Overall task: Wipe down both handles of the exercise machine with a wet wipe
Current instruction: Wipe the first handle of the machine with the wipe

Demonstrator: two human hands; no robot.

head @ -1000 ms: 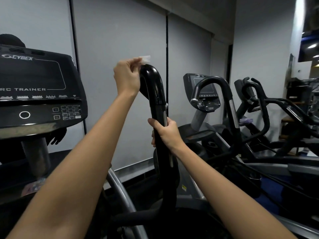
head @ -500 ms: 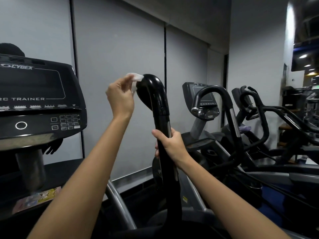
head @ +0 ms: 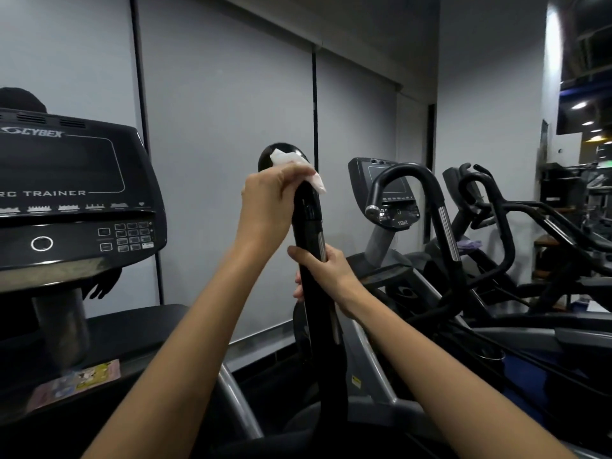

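The left hand (head: 275,197) is closed around a crumpled white wet wipe (head: 296,168), now wrapped over the curved top of the glossy black tubular handle (head: 309,226), where half a second ago it only pinched the wipe beside the tip. Just below, the right hand (head: 326,276) clasps the same handle's shaft, steadying it. Wiping here looks properly begun; the other handle is out of view.

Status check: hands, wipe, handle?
Left hand presses wipe on the handle top. Right hand grips the handle lower down. Nothing in the way.
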